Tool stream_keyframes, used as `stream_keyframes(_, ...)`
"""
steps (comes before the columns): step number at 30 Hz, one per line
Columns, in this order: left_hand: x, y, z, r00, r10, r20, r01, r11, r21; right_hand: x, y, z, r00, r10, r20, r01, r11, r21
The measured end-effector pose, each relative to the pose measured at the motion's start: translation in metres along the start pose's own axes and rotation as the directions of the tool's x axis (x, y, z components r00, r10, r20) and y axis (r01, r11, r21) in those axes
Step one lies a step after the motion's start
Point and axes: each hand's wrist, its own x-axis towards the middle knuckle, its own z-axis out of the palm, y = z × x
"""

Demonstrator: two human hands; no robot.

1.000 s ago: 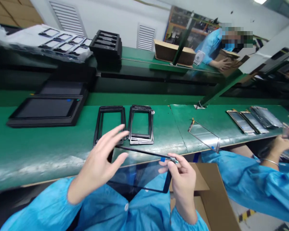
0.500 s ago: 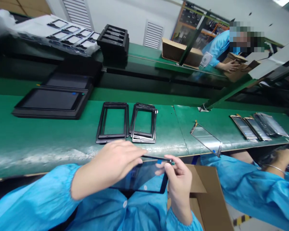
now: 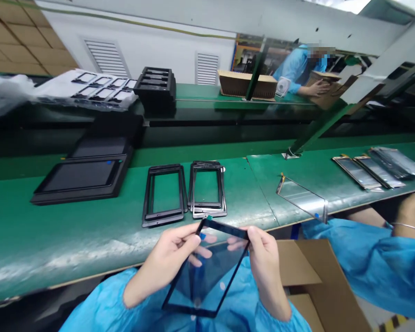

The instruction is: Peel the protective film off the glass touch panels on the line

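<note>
A see-through touch screen panel with a black border [image 3: 212, 272] is held tilted in front of my body. My left hand [image 3: 171, 253] pinches its upper left edge, thumb on the near face and fingers showing through the glass. At the upper right corner, my right hand [image 3: 264, 260] grips it the same way. A small green tab and a blue sticker mark the panel's upper left corner. Just beyond it on the green bench lie two stacks of black rectangular frames, a left stack [image 3: 145, 198] and a right stack [image 3: 224, 198].
Dark screens on a black foam tray [image 3: 76, 196] lie at the left. A loose glass panel [image 3: 302, 196] and several wrapped panels [image 3: 397, 161] lie to the right. An open cardboard box [image 3: 328, 276] stands below the bench edge. A co-worker's blue sleeve [image 3: 373, 267] is at right.
The panel has turned from lying sideways to pointing away from me. My left hand has gone from lying across its edge to pinching its upper left side. The view has shifted.
</note>
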Motion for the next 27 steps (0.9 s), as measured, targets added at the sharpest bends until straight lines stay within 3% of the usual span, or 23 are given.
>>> stream_keyframes(9,-0.003,-0.007,-0.001,0.999,-0.009,-0.031,0.009,1.000,0.004,-0.008,-0.011,0.006,0.988,-0.151,0.017,0.152,0.976,-0.156)
stream_keyframes(12,-0.002,-0.003,-0.006,1.000,0.011,-0.028,-0.007,0.991,0.131,-0.007,-0.017,0.006,0.984,-0.178,0.032,0.180,0.969,-0.169)
stream_keyframes(14,-0.001,0.004,-0.009,0.992,0.125,-0.015,-0.114,0.943,0.314,-0.007,-0.020,0.009,0.980,-0.180,0.087,0.195,0.957,-0.215)
stream_keyframes(17,0.002,0.015,-0.012,0.963,0.232,0.133,-0.267,0.784,0.561,-0.008,-0.017,0.021,0.955,-0.151,0.257,0.238,0.904,-0.356)
stream_keyframes(20,0.004,0.019,-0.013,0.951,0.107,0.291,-0.268,0.755,0.599,-0.006,-0.011,0.027,0.924,-0.161,0.346,0.290,0.885,-0.364)
stream_keyframes(22,0.002,0.020,-0.015,0.971,0.027,0.239,-0.153,0.835,0.528,-0.002,-0.008,0.019,0.937,-0.256,0.237,0.327,0.881,-0.341)
stream_keyframes(24,-0.002,0.019,-0.020,0.996,-0.013,0.088,-0.021,0.928,0.372,0.004,-0.006,-0.001,0.933,-0.356,0.058,0.351,0.860,-0.371)
stream_keyframes(25,-0.004,0.019,-0.022,1.000,-0.017,0.011,0.014,0.960,0.280,0.006,-0.004,-0.012,0.931,-0.366,-0.007,0.336,0.864,-0.375)
stream_keyframes(27,-0.008,0.019,-0.026,0.994,0.004,-0.113,0.010,0.992,0.126,0.008,0.002,-0.031,0.968,-0.248,-0.042,0.228,0.936,-0.269)
